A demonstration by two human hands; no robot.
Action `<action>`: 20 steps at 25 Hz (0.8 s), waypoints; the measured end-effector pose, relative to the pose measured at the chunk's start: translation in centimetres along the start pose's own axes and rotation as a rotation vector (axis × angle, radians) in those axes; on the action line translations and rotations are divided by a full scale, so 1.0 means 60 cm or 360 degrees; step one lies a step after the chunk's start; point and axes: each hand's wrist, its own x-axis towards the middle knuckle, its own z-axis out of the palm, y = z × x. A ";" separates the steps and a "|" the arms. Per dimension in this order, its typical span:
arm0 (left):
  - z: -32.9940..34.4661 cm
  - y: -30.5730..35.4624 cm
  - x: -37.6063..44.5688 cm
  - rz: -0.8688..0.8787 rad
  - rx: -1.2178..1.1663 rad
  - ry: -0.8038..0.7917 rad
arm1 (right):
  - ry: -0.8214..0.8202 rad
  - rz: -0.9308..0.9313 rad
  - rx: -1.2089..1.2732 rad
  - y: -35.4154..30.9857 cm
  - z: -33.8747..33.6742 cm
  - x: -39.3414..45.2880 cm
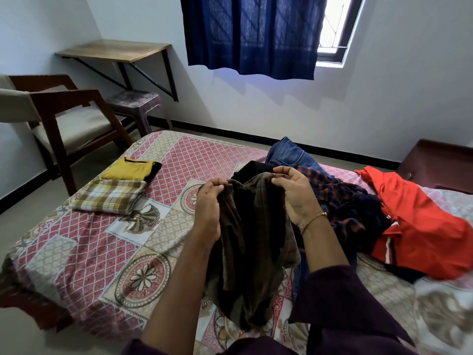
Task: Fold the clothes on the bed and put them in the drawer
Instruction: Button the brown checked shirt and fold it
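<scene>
I hold a dark brown checked garment up over the bed; it hangs crumpled from both hands. My left hand pinches its top edge on the left and my right hand pinches the top edge on the right. Two folded pieces lie at the bed's far left: a yellow top and a yellow-brown checked cloth in front of it. To the right lies an unfolded heap: blue jeans, a dark orange-checked shirt and a red garment.
A wooden armchair stands left of the bed, with a plastic stool and a wall-mounted wooden desk behind it. A dark wooden cabinet sits at the far right by the wall. A blue curtain hangs over the window.
</scene>
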 end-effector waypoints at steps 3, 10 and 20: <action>0.004 -0.010 -0.007 -0.0055 0.0018 -0.0076 | 0.0037 -0.0001 0.0013 0.004 -0.009 -0.008; 0.018 -0.032 -0.028 0.0064 0.0252 -0.0123 | -0.0072 0.0012 -0.0098 0.014 -0.026 -0.028; 0.022 -0.049 -0.041 0.0015 0.0211 -0.0087 | 0.0217 0.0137 0.0199 0.019 -0.080 -0.060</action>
